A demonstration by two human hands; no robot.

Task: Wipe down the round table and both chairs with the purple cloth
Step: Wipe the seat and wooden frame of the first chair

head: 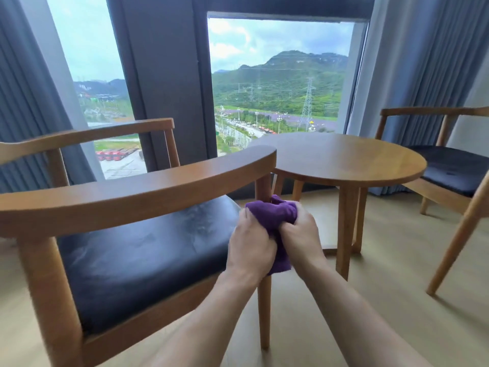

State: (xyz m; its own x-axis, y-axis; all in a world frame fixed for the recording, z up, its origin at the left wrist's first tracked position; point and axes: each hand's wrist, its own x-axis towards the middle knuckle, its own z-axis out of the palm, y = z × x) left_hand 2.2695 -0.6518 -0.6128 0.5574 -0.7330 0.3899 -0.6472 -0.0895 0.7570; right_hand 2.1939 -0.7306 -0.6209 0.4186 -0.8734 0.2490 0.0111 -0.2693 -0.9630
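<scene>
Near chair (127,250) front leg (264,308) partly hidden behind purple cloth (272,215); far chair (447,170) cut off at the frame edge. Round table (341,157) stands between them (top bare). Left hand (251,247) and right hand (300,234) both clench the bunched cloth against the leg.

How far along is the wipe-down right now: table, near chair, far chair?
Done: nothing shows as finished; the round table is bare, but wiped or not cannot be told. In hand: both the left hand and right hand clutch the purple cloth at the near chair, by its front leg. Left: likely the rest of that chair and the far chair.
</scene>
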